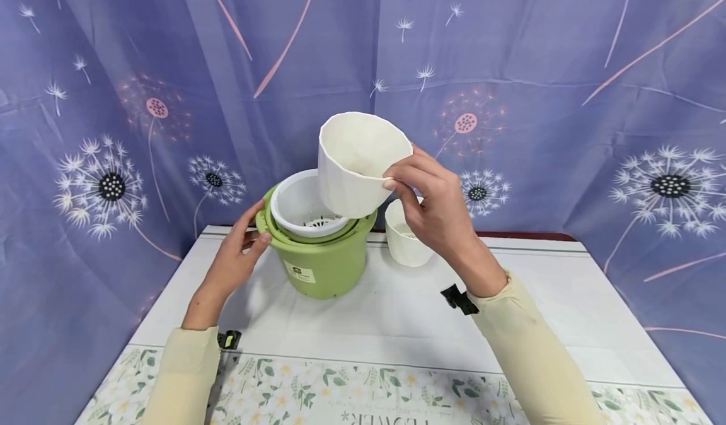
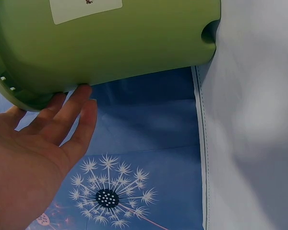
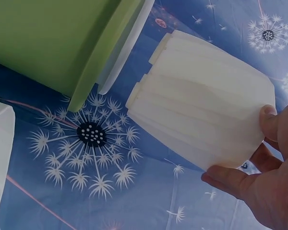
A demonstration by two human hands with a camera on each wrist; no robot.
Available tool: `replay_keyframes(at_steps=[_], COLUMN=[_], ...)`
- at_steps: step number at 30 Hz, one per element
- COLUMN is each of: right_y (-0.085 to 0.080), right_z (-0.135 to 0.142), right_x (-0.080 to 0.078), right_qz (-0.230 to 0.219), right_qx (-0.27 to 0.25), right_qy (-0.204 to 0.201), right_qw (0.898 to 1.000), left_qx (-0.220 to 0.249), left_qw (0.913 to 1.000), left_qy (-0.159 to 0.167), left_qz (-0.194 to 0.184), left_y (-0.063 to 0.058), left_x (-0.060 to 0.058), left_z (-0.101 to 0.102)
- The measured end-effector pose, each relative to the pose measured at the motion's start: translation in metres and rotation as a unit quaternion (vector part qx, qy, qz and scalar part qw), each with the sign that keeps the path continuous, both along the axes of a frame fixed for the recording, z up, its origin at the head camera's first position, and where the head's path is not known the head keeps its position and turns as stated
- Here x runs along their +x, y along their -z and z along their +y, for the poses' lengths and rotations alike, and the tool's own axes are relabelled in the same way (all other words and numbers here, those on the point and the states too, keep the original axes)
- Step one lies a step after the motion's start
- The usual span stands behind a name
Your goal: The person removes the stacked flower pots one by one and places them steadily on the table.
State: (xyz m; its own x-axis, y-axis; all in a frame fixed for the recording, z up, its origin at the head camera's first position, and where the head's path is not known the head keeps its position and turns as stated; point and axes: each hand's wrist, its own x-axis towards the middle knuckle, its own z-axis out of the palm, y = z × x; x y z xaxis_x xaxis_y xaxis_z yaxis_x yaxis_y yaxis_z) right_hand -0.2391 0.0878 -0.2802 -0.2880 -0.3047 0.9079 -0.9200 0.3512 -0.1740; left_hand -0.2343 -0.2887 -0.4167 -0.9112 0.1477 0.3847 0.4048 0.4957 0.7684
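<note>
My right hand (image 1: pixel 433 201) pinches the rim of a white faceted flowerpot (image 1: pixel 360 192), thumb outside and fingers over the edge. That pot is tilted in the air, above and to the right of a stack of nested pots. The right wrist view shows its ribbed side and notched base. My left hand (image 1: pixel 235 258) touches the side of a large green flowerpot (image 1: pixel 329 264) just under the rim, its fingers (image 2: pixel 79 103) loosely extended. Inside the green pot sits another green rim, then a smooth white pot (image 1: pixel 295 195) with slotted drainage holes in its bottom.
A second white faceted pot (image 1: pixel 408 248) stands upright on the table, right of the green pot and partly behind my right hand. The white tablecloth (image 1: pixel 351 330) has a floral front border. Dandelion-print curtains (image 1: pixel 510 53) hang close behind and at both sides.
</note>
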Motion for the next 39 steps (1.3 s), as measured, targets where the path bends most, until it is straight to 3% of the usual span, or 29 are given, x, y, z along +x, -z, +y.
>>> replay_keyframes(at_steps=[39], right_y=[0.01], right_z=[0.042], right_x=[0.007], right_qz=[-0.021], right_qx=[-0.043], right_qy=[0.051], right_qw=[0.998], left_qx=[0.001], left_qw=[1.0], left_qy=[0.003], left_qz=[-0.008], left_y=[-0.003], left_x=[0.001], left_z=[0.002])
